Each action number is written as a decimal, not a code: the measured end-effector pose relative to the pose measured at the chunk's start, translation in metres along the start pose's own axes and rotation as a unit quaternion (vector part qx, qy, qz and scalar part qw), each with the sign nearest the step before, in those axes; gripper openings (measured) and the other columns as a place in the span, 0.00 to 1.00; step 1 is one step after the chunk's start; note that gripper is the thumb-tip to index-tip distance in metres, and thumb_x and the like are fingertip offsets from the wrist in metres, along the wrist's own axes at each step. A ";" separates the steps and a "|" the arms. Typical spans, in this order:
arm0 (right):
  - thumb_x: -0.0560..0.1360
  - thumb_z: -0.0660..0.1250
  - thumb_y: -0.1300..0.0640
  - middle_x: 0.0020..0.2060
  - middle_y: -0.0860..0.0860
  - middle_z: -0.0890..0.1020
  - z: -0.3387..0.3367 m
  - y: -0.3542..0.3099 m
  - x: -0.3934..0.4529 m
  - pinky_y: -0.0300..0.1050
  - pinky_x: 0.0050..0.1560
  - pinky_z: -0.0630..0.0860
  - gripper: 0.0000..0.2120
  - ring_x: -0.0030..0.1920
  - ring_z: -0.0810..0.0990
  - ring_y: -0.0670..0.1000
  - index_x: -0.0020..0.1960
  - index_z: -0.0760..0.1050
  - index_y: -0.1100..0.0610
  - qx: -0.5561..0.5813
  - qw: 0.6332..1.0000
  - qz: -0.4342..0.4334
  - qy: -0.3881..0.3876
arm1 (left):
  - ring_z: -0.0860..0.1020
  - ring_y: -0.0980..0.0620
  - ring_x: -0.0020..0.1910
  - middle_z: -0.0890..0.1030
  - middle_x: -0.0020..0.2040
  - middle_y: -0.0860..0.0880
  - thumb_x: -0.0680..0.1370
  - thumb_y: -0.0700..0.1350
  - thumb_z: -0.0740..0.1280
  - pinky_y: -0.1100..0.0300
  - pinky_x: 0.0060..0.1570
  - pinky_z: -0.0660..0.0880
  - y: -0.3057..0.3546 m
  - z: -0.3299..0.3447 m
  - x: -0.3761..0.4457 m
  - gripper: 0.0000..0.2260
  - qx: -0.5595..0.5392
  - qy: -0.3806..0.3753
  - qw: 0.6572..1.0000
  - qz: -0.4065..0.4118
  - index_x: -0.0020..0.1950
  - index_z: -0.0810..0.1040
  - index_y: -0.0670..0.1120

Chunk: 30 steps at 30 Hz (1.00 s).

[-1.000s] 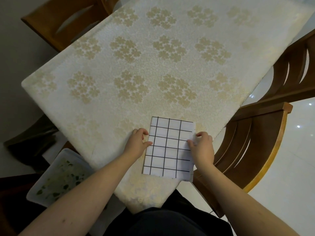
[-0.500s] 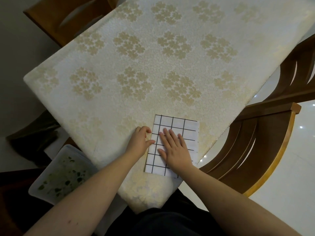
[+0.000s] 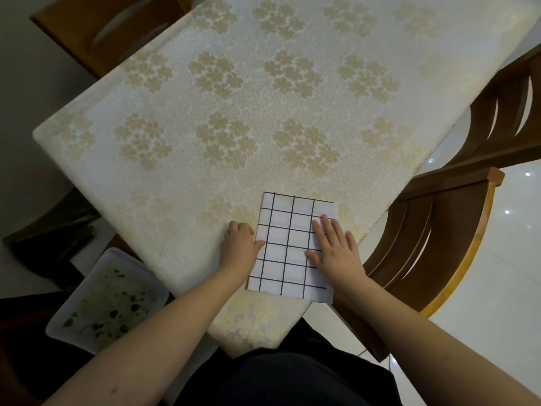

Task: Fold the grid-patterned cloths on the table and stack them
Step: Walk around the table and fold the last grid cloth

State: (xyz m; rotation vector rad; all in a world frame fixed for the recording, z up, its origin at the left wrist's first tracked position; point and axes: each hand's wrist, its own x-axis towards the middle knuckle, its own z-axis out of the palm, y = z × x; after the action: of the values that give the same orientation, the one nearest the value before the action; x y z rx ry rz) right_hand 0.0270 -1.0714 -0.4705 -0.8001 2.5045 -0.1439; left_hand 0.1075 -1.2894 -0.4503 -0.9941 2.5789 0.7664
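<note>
Your right hand [image 3: 336, 253] lies flat on the folded cloth [image 3: 289, 247], fingers straight and spread, pressing the cloth's right half down onto the table [image 3: 234, 112]; that grip holds nothing, it only pushes. Your left hand [image 3: 238, 246] sits at the cloth's left edge with the fingers curled on the table beside it and the thumb [image 3: 259, 245] reaching onto the cloth, so its grip looks like a light pin and not a full clasp; whether the fingers have any fabric under them you cannot tell from here. The cloth is a neat upright rectangle near the table's near corner, close to the right edge, and its lower right corner appears to hang just past that edge. That is the likely trouble: if you sweep the flat palm outward to smooth it, the cloth may slide on the glossy covering and slip off the table toward the chair [image 3: 439, 244] at your right. Lifting the left thumb too soon could let the layers spring apart. How many cloths lie in the stack is hidden. Down by the table's left edge, on the floor, stands a pale plastic tub [image 3: 108, 300] holding what look like green leafy scraps; a cloth dropped that way could land in it.
</note>
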 end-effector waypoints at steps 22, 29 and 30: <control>0.73 0.68 0.39 0.79 0.52 0.51 -0.024 -0.007 0.000 0.56 0.76 0.53 0.44 0.79 0.49 0.55 0.80 0.47 0.49 0.160 0.983 0.087 0.031 | 0.82 0.54 0.46 0.84 0.45 0.48 0.77 0.45 0.71 0.67 0.43 0.72 0.004 -0.037 -0.022 0.25 -0.351 -0.093 0.932 -0.013 0.70 0.66 0.57; 0.68 0.72 0.36 0.79 0.51 0.55 -0.031 -0.028 -0.014 0.58 0.76 0.55 0.48 0.78 0.53 0.54 0.79 0.51 0.48 0.204 0.976 0.030 0.063 | 0.80 0.60 0.53 0.82 0.49 0.51 0.77 0.46 0.71 0.65 0.57 0.75 0.000 -0.088 -0.038 0.15 -0.295 -0.103 0.942 0.121 0.59 0.78 0.65; 0.69 0.72 0.36 0.79 0.51 0.56 -0.032 -0.034 -0.017 0.57 0.76 0.56 0.48 0.78 0.54 0.54 0.79 0.50 0.48 0.246 0.967 0.027 0.060 | 0.79 0.62 0.53 0.80 0.48 0.53 0.77 0.46 0.71 0.67 0.56 0.74 -0.001 -0.095 -0.041 0.15 -0.288 -0.100 0.943 0.130 0.57 0.78 0.66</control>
State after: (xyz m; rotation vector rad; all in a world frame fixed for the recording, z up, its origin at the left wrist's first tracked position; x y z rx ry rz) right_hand 0.0402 -1.0914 -0.4270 -0.5264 2.4350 -0.7811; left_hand 0.1319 -1.3213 -0.3553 -0.6585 2.3725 1.6665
